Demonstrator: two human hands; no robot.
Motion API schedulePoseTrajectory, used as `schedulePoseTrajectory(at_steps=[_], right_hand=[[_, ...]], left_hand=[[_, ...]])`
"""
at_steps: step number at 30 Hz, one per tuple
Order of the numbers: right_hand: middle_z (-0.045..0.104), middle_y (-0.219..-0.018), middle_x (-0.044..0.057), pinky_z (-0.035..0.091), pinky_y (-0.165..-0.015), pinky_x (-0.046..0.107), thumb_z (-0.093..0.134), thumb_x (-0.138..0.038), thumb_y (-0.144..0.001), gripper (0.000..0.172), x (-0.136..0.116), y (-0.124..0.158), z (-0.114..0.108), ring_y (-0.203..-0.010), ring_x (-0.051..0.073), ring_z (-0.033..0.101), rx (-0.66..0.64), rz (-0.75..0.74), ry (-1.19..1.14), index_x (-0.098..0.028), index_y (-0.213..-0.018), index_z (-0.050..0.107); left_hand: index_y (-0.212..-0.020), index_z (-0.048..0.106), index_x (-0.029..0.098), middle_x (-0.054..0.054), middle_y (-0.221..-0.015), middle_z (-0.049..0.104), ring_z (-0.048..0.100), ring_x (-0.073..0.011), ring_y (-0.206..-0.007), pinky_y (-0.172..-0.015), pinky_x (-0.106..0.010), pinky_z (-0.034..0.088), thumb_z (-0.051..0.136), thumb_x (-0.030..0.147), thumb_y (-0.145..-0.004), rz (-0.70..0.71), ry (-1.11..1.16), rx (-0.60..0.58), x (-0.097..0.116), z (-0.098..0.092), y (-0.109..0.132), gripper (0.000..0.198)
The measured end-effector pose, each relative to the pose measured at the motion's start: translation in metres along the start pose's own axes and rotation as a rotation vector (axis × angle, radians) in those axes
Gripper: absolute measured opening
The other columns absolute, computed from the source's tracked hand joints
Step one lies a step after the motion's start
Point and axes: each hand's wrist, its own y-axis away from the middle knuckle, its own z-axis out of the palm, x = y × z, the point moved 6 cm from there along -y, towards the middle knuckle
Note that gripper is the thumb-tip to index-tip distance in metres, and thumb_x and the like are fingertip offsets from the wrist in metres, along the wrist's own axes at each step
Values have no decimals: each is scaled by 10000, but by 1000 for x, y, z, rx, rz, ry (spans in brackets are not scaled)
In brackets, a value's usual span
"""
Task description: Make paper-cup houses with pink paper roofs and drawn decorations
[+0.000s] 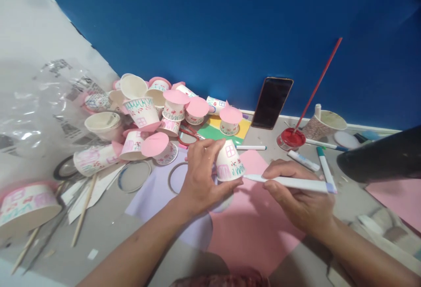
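Observation:
My left hand is wrapped around a small white paper cup, held upside down and slightly tilted. The cup carries a drawn pink window, a pink door, red flowers and green-blue grass strokes near its rim. Between the fingers of my right hand is a white felt-tip marker with a purple end. Its tip is at the cup's rim; whether it touches cannot be made out. Pink paper and lilac paper lie beneath my hands.
Decorated cups with pink paper roofs crowd the back left. A phone leans on the blue wall. Right of it stand a red paint pot with a stick, loose markers and a dark cylinder. Scissors lie behind my left hand.

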Motion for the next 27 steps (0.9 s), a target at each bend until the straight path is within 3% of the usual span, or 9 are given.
schedulePoseTrajectory(at_steps=[16,27], right_hand=[[774,-746,31,551,-574,274,734,-237,-926,46,-7,-2,4,-613,168,716,-47,-126,23,-238,-880,731],[747,-733,11,539,-584,221,687,-236,-970,70,-12,-1,8,-611,125,704,-91,-187,60,-212,-905,679]], left_hand=[[-1478,457,217,-148,-1298,502,509,-335,-1209,-1061,-498,422,767,532,-881,69,-48,-20,8,-1,1,743],[-1466,480,194,-158,-1290,517,515,-335,-1196,-1050,-484,411,772,560,-867,98,-55,-8,11,-2,1,761]])
